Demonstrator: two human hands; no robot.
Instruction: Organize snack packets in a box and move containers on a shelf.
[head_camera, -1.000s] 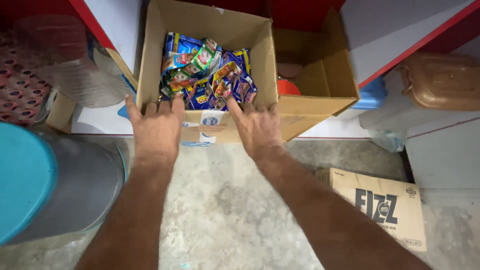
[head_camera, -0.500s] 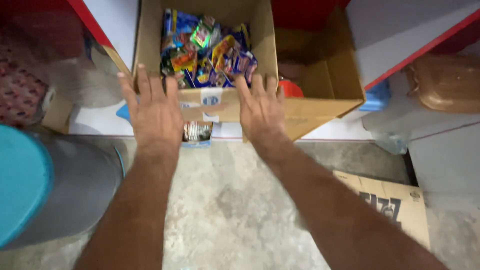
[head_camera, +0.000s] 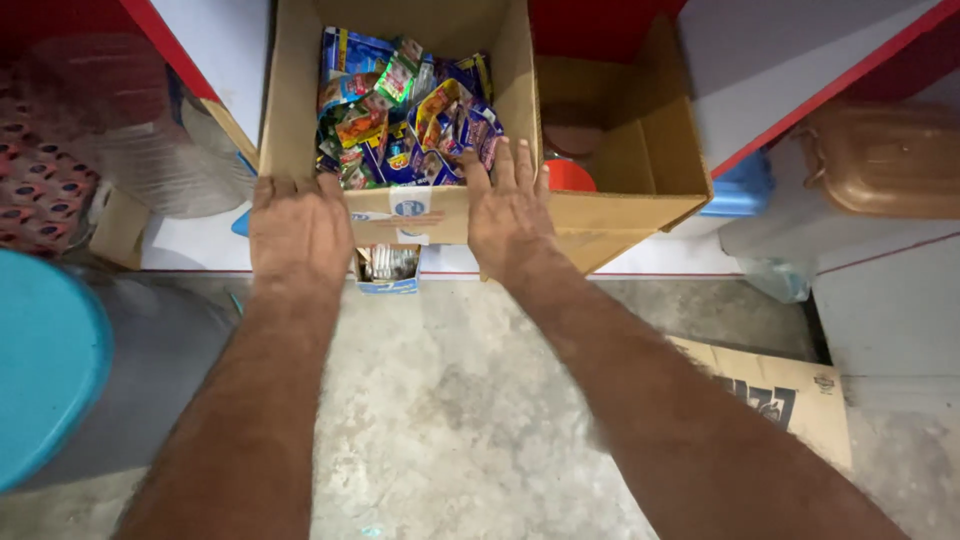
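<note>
Cardboard makes up the open box (head_camera: 400, 205), which sits on a white shelf edge (head_camera: 650, 262) straight ahead, packed with bright foil snack packets (head_camera: 400, 110) in blue, orange and green. Left hand (head_camera: 298, 232) curls over the box's near left corner, fingers bent down onto the rim, a closed grip on the cardboard. Right hand (head_camera: 510, 210) lies flat on the near right part of the rim, fingers spread and straight, tips just beside the packets; its grip is open and it only presses on the box. Below the front wall a small carton of silvery sachets (head_camera: 388, 268) peeks out, mostly hidden by the box. To the right a second cardboard box (head_camera: 640, 170) stands open, with an orange round thing (head_camera: 570, 176) inside that is too covered to make out. Farther right are a blue container (head_camera: 740, 190) and a brown plastic tub (head_camera: 885, 160). The box's far end is cut off by the top edge. A flattened cardboard sheet (head_camera: 800, 400) lies on the grey concrete floor (head_camera: 450, 400). At the left a teal lid (head_camera: 45, 370) is cut off.
</note>
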